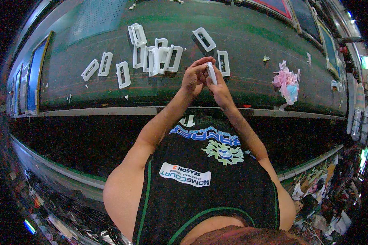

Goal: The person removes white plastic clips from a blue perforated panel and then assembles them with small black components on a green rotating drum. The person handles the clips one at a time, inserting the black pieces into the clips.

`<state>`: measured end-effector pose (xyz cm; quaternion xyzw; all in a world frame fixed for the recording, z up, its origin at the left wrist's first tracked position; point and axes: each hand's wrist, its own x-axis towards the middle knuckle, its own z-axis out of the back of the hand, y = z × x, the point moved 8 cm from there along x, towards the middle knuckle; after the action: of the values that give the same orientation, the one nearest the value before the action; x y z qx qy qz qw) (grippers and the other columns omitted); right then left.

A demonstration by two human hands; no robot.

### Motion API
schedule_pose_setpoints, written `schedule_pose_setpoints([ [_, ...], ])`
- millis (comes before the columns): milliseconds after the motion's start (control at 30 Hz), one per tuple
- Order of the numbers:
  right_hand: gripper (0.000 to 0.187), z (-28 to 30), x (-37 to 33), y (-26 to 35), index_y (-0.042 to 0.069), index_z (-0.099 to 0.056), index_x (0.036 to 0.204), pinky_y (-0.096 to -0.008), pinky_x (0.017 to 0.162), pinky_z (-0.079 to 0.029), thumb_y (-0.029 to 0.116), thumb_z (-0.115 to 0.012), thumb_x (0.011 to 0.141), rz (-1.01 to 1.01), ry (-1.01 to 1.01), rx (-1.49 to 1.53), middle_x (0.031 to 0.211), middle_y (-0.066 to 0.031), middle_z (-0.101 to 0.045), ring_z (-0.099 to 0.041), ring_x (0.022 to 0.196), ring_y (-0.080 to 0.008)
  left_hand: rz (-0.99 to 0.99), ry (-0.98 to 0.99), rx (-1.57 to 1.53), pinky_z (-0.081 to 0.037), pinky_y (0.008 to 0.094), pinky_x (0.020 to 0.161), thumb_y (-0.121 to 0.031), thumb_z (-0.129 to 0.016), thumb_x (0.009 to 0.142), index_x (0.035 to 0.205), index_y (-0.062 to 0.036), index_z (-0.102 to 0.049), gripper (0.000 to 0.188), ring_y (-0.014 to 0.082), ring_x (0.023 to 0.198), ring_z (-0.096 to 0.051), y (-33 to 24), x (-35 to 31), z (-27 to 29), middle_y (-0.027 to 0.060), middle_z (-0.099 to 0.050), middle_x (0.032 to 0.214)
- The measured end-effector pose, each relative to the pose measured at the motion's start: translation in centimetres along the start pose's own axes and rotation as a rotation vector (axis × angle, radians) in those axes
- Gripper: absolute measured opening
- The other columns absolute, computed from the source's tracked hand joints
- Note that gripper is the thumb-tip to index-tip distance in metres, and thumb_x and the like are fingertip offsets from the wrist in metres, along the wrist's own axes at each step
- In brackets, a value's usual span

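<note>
Above the near edge of the dark green table, my two hands meet around one white oblong plastic piece [212, 73], tilted nearly edge-on. My left hand [194, 76] is closed at its left side, the fingers curled over its upper end. My right hand [221, 90] grips it from the right with the thumb along its face. Similar white frames with a long slot lie beyond: one frame [223, 63] just right of my hands, another frame [204, 39] farther off, and a heap of several frames [161, 57] to the left. Some single frames [123, 75] lie farther left.
The green table [249, 57] spans the view before me. Crumpled pink and blue scraps [287, 83] lie on its right. A blue framed panel [37, 77] stands at the left, and more framed panels [329, 47] line the right. Mixed litter [319, 192] covers the lower right.
</note>
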<state>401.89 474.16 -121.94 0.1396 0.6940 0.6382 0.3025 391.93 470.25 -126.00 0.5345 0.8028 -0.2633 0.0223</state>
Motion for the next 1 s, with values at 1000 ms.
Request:
schedule_pose_setpoints([
  [1000, 0.050, -1.5, -0.2, -0.5, 0.017, -0.037, 0.149, -0.0271, 0.058, -0.044, 0.034, -0.051, 0.104, -0.385, 0.298, 0.805, 0.099, -0.0056, -0.059, -0.053, 0.068, -0.0120, 0.332, -0.062, 0.310, -0.056, 0.0442, 0.086, -0.021, -0.051, 0.099, 0.110, 0.0000, -0.065, 0.027, 0.0385, 0.091, -0.067, 0.8, 5.0, 5.6, 0.0176, -0.070, 0.102],
])
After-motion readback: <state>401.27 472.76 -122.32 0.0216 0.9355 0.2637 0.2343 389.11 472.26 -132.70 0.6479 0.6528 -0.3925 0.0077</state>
